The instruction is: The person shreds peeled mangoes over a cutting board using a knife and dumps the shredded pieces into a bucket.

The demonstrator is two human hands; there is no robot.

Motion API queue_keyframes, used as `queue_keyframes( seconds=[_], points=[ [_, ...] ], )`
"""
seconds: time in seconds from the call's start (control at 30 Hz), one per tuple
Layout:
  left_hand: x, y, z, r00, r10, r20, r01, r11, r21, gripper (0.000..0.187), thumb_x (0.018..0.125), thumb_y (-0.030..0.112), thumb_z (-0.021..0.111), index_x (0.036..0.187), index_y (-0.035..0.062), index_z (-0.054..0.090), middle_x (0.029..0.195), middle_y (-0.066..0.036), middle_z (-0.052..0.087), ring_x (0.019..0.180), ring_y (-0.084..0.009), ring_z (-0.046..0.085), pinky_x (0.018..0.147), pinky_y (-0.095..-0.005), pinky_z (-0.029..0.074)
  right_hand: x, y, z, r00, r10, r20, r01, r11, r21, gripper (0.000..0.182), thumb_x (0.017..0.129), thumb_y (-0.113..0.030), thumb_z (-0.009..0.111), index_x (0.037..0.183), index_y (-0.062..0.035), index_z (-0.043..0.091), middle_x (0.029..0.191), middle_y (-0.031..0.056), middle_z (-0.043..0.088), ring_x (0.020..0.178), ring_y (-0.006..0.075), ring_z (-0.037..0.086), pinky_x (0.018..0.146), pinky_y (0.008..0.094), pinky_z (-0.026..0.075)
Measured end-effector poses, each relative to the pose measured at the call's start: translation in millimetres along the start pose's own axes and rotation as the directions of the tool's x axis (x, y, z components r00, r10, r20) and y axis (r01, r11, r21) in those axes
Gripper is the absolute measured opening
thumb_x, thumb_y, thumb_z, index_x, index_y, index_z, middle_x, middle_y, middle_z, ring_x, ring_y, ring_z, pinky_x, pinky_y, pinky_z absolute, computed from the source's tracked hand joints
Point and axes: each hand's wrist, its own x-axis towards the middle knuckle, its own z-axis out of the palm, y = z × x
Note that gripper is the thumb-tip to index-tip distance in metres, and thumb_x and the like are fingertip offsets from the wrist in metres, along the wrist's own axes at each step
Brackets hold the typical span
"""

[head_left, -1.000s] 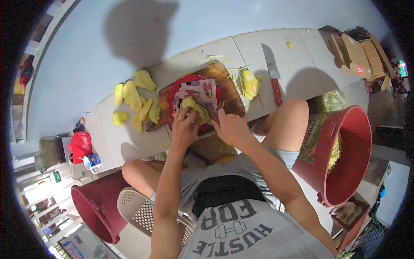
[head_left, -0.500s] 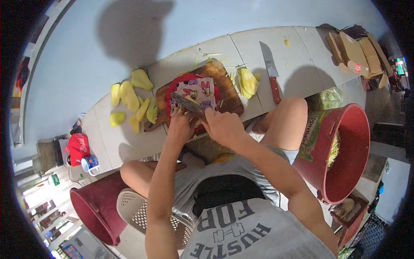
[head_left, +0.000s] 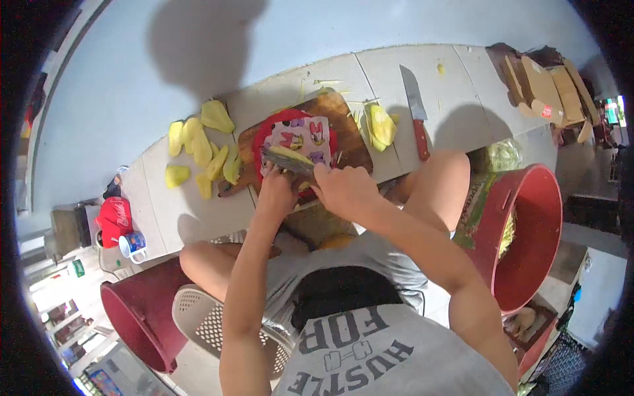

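On the board, the right hand gripped a knife over the plate; the left hand held fruit beside it.

Tiled ledge carries a wooden board, knife and (seemingly mango) pieces.

Pale blue wall runs behind a low tiled table of light square tiles with visible joints; two dark shadows fall on the wall and tiles. Red bucket stands at right, a darker red bucket at lower left beside a white perforated plastic stool. Folded cardboard sits at the table's far right end; brighter light enters from the lower left.
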Motion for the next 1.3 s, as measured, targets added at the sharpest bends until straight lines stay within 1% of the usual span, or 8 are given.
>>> queue_keyframes(
  seconds=[0.1,0.27,0.37,0.53,0.6,0.8,0.9,1.3],
  points=[
    [4.1,13.2,-13.5,0.993,-0.102,0.056,0.104,0.994,-0.035,0.019,0.074,0.003,0.071,0.093,0.0004,0.068,0.113,-0.022,0.059,0.111,-0.0445,0.053,0.094,-0.0511,0.046,2.8,4.8,10.1,0.999,0.036,0.038,-0.035,0.999,-0.011,0.019,0.093,-0.019,0.051,0.101,-0.0022,0.054,0.076,0.0182,0.070,0.071,0.0361,0.072,0.059,0.0501,0.056],
    [-3.7,9.5,-8.4,0.998,-0.070,0.002,0.070,0.995,-0.077,0.020,0.075,0.003,0.071,0.094,0.0010,0.069,0.112,-0.021,0.060,0.111,-0.0428,0.054,0.095,-0.0492,0.045,-1.4,-13.5,-16.4,0.999,0.018,0.038,-0.017,1.000,-0.004,0.021,0.093,-0.022,0.053,0.101,-0.0030,0.055,0.079,0.0180,0.071,0.073,0.0364,0.072,0.062,0.0502,0.056],
    [-3.6,11.9,-11.6,0.996,-0.082,0.022,0.083,0.995,-0.051,0.019,0.075,0.001,0.070,0.094,0.0009,0.069,0.112,-0.021,0.060,0.110,-0.0425,0.055,0.095,-0.0485,0.045,8.6,14.5,25.3,0.995,0.087,0.047,-0.089,0.995,0.041,0.030,0.095,-0.033,0.057,0.104,-0.0044,0.053,0.073,0.0164,0.069,0.069,0.0369,0.070,0.060,0.0505,0.054],
    [2.6,-5.9,1.0,0.998,-0.026,-0.052,0.028,0.998,0.049,0.032,0.073,0.013,0.078,0.103,0.0062,0.069,0.122,-0.020,0.060,0.118,-0.0427,0.052,0.097,-0.0516,0.045,11.3,-3.8,-4.1,0.997,0.048,0.064,-0.046,0.999,-0.026,0.028,0.094,-0.031,0.056,0.103,-0.0044,0.054,0.077,0.0174,0.070,0.072,0.0377,0.070,0.064,0.0518,0.055],
    [-3.6,4.6,-8.6,0.996,-0.085,0.035,0.086,0.996,-0.035,0.035,0.072,0.009,0.077,0.106,0.0065,0.070,0.121,-0.020,0.059,0.118,-0.0431,0.052,0.096,-0.0523,0.045,-1.9,-7.2,4.4,0.992,0.081,0.101,-0.081,0.997,-0.002,0.026,0.095,-0.029,0.055,0.102,-0.0044,0.055,0.080,0.0179,0.071,0.075,0.0382,0.071,0.065,0.0526,0.056],
    [-7.5,0.3,2.7,0.990,-0.020,-0.140,0.012,0.998,-0.058,0.029,0.072,-0.002,0.067,0.101,0.0009,0.067,0.122,-0.020,0.058,0.121,-0.0425,0.050,0.100,-0.0503,0.044,4.1,-17.8,-30.2,0.977,0.109,0.181,-0.107,0.994,-0.018,0.028,0.094,-0.032,0.057,0.103,-0.0048,0.054,0.079,0.0184,0.071,0.078,0.0378,0.072,0.065,0.0516,0.056],
    [-6.1,6.4,-8.7,0.994,-0.111,0.004,0.111,0.990,-0.093,0.027,0.072,-0.002,0.068,0.100,0.0011,0.068,0.121,-0.020,0.059,0.122,-0.0417,0.050,0.101,-0.0498,0.044,9.1,-2.8,-3.7,0.984,0.113,0.140,-0.106,0.993,-0.053,0.029,0.094,-0.032,0.057,0.103,-0.0048,0.054,0.079,0.0176,0.071,0.077,0.0373,0.072,0.065,0.0510,0.056],
    [-9.9,1.8,-2.3,0.991,-0.022,-0.131,0.011,0.996,-0.083,0.026,0.070,-0.001,0.069,0.096,0.0034,0.070,0.123,-0.020,0.059,0.124,-0.0413,0.049,0.103,-0.0498,0.044,1.5,-17.1,-17.6,0.985,0.086,0.150,-0.074,0.994,-0.081,0.032,0.094,-0.031,0.057,0.106,-0.0016,0.053,0.078,0.0184,0.070,0.073,0.0374,0.071,0.065,0.0516,0.056]
  ],
)
